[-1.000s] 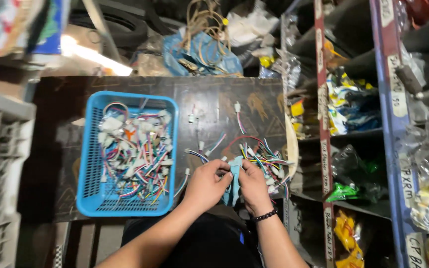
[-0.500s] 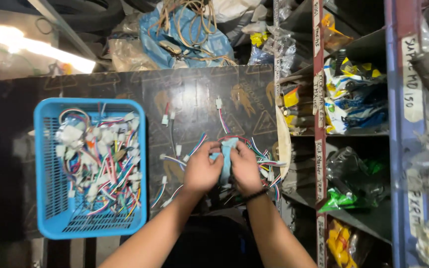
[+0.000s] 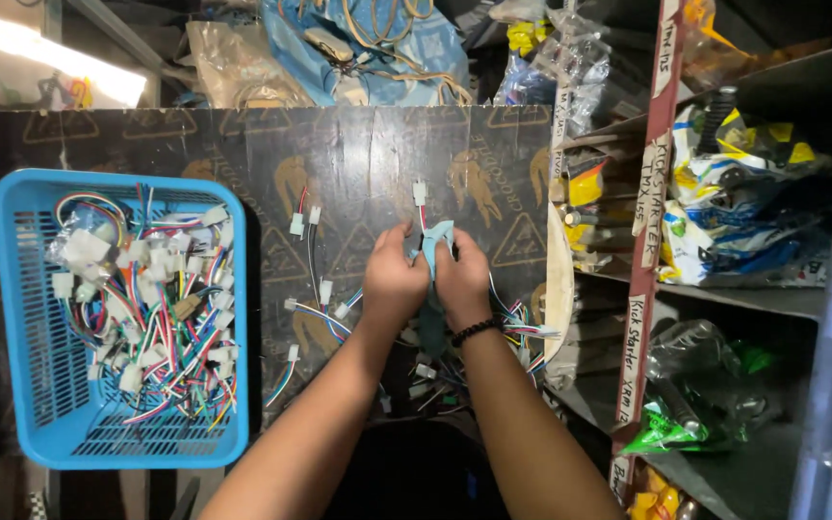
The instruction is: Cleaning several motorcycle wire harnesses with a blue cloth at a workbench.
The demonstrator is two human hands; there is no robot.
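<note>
Open dark plywood board [image 3: 377,154] lies ahead of the left hand [image 3: 392,281] and right hand [image 3: 461,277], which meet around a pale blue tool [image 3: 435,239]; only a white plug connector on red and black wires [image 3: 420,193] sits just beyond them. To the left, a band of bare board is crossed by loose white-plugged wire leads [image 3: 305,223], then blocked by the blue perforated plastic basket of wiring [image 3: 21,318]. On the right, a tangle of coloured wires [image 3: 522,323] and the crowded shelf rack with red upright [image 3: 652,202] close the way. Crumpled plastic bags [image 3: 339,48] pile along the far edge.
</note>
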